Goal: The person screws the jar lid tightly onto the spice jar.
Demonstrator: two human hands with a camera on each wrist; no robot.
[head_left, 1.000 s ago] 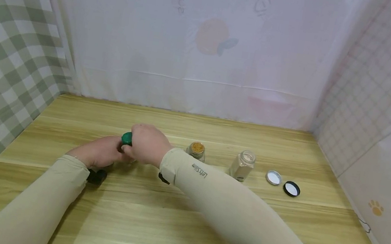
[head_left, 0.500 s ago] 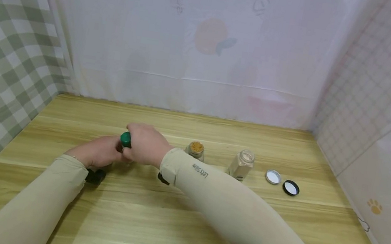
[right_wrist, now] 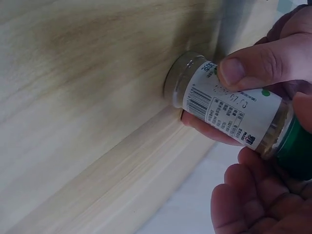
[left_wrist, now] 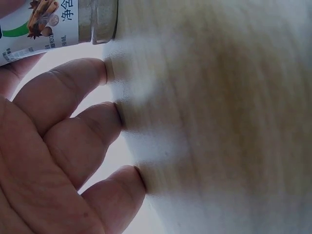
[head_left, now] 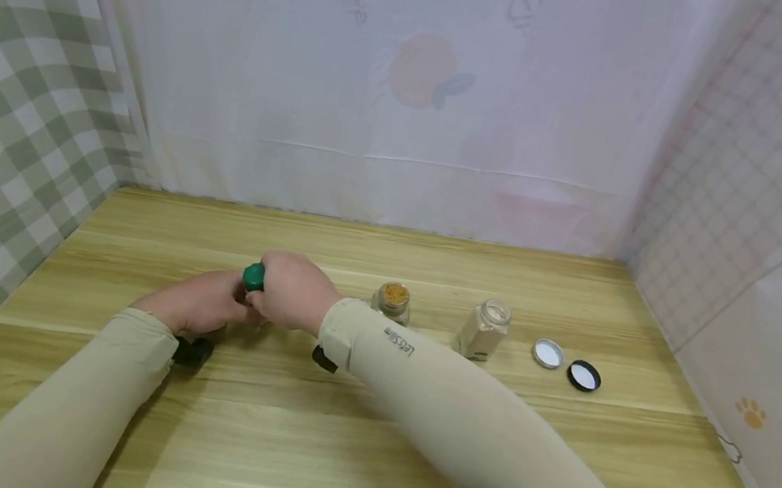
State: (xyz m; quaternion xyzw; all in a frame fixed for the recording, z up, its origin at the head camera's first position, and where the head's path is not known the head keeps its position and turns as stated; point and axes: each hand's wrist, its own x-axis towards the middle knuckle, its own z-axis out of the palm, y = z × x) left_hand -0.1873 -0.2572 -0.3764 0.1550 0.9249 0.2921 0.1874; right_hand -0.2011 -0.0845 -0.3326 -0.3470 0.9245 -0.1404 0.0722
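A small glass spice jar [right_wrist: 229, 105] with a white printed label stands on the table at the left, its green lid [head_left: 253, 276] on top. My left hand [head_left: 204, 300] grips the body of this jar, thumb pressed on the label in the right wrist view. My right hand [head_left: 296, 291] holds the green lid from the other side; part of its grip is hidden in the head view. In the left wrist view, several left fingers [left_wrist: 83, 141] rest with their tips at the tabletop below the jar.
Right of my hands stands an uncovered jar of orange-yellow powder [head_left: 394, 301]. Farther right is an uncovered jar of beige powder [head_left: 483, 334]. A silver-rimmed lid [head_left: 547, 353] and a black-rimmed lid [head_left: 584, 376] lie upturned beside it. Fabric walls border the wooden table [head_left: 299, 450].
Over the last second my right hand shifts slightly on the green lid, a little left and then back. The left hand keeps its hold, and the other jars stay put.
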